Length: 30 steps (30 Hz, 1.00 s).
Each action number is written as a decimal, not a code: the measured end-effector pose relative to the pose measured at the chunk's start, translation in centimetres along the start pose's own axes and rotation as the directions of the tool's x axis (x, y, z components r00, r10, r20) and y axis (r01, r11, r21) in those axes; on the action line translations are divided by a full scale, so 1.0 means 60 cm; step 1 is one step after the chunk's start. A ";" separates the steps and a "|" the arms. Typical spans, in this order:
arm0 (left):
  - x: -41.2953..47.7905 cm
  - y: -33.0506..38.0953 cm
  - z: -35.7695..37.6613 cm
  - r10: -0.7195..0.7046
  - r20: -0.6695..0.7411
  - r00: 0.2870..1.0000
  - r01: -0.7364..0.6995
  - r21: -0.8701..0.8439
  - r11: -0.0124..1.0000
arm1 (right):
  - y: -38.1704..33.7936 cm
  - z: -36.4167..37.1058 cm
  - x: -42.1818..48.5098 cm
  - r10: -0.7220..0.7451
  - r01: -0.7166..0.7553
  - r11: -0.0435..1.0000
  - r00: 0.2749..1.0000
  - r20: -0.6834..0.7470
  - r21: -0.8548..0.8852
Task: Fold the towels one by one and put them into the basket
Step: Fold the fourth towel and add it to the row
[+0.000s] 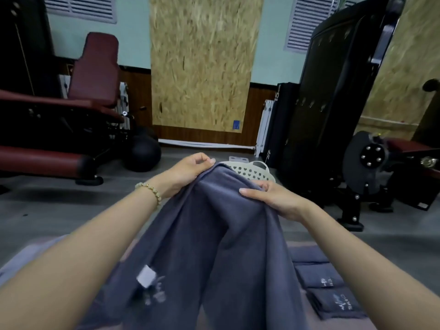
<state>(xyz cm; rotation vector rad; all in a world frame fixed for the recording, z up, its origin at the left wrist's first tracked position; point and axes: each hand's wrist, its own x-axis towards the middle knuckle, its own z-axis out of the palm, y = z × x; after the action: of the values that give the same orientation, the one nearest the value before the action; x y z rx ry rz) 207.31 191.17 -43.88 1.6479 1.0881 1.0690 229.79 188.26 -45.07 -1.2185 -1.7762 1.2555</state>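
Close in front of you, the grey towel (214,246) hung with its long axis running away from you, folded towels (333,298) lying just to its right. Your left hand (188,173) pinched one far corner, and your right hand (269,198) gripped the other, thumb on top. Straight beyond, between both hands, the white basket (250,171) sat partly hidden.

— Pinching the top edge of the grey towel (214,246) with left hand (188,172), gripping a fold with right hand (271,198).
— Draping in loose folds, hiding part of the white basket (252,171) behind; folded towels (328,289) lower right.
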 end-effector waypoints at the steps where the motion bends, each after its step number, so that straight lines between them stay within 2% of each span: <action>1: -0.001 0.010 -0.003 -0.018 0.017 1.000 0.018 0.036 0.999 | -0.009 -0.005 -0.001 -0.029 0.028 0.999 0.999 -0.027 -0.034; 3: -0.003 0.024 -0.012 -0.043 0.093 0.995 0.034 0.096 0.995 | -0.022 -0.012 0.001 -0.067 0.066 0.997 0.997 -0.030 -0.042; 7: -0.012 0.044 -0.042 -0.042 0.221 0.974 -0.020 0.272 0.962 | -0.042 -0.010 0.009 -0.071 0.046 0.978 0.990 0.120 0.202; 9: -0.016 0.051 -0.056 -0.072 0.219 0.973 0.016 0.247 0.969 | -0.045 -0.004 0.020 -0.071 0.035 0.975 0.985 0.157 0.220; 13: -0.024 0.048 -0.075 -0.107 0.256 0.961 0.063 0.176 0.982 | -0.041 0.009 0.038 -0.026 0.001 0.983 0.991 0.133 0.185; 16: -0.028 0.036 -0.092 -0.094 0.191 0.977 0.085 0.055 0.995 | -0.035 0.008 0.044 0.008 -0.032 0.988 0.987 0.159 0.151; 19: -0.032 0.019 -0.119 -0.121 0.050 0.991 0.123 -0.049 0.991 | -0.002 -0.013 0.045 0.066 -0.091 0.986 0.982 0.177 0.138; 24: -0.043 -0.040 -0.191 -0.222 -0.176 0.959 0.180 -0.229 0.957 | 0.087 -0.070 0.028 0.203 -0.216 0.971 0.972 0.119 0.102; 28: -0.032 -0.118 -0.213 -0.337 -0.205 0.919 0.290 -0.227 0.930 | 0.150 -0.088 0.031 0.276 -0.285 0.944 0.958 0.074 0.164; 30: -0.015 -0.159 -0.204 -0.365 -0.201 0.909 0.329 -0.191 0.925 | 0.175 -0.081 0.048 0.290 -0.283 0.935 0.957 0.000 0.215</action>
<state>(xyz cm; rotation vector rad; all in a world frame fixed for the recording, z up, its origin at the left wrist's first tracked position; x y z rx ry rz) 193.56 195.07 -49.97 1.1697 1.3581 1.0932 236.36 193.88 -53.32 -1.3970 -1.4319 1.5380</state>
